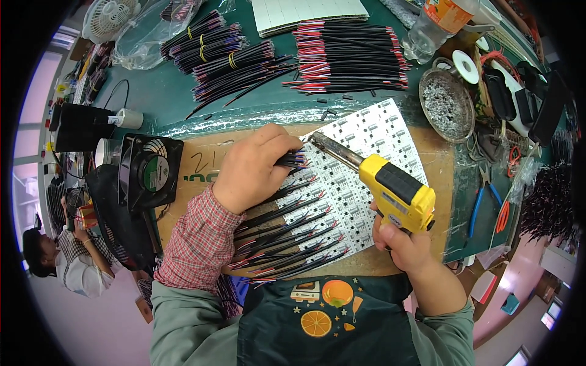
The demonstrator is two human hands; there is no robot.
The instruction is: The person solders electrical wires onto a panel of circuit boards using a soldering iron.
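Note:
My right hand (408, 245) is wrapped round the grip of a yellow and black soldering gun (395, 190). The gun's metal tip points up and left, at the upper left corner of a white panel of small circuit boards (381, 143). At that same corner, my left hand (251, 168) pinches several short black wires (294, 160) with coloured ends. Below that hand, rows of black wires (284, 236) lie with their red and pale ends along the panel's left part. The panel rests tilted on a brown board (436, 183). Whether the tip touches a wire cannot be made out.
Tied wire bundles (226, 64) and a loose wire stack (348, 58) lie at the back. A black fan (151, 172) stands left. On the right are a dish of solder scraps (447, 104), a bottle (436, 27) and blue pliers (482, 198). Another person (79, 256) sits far left.

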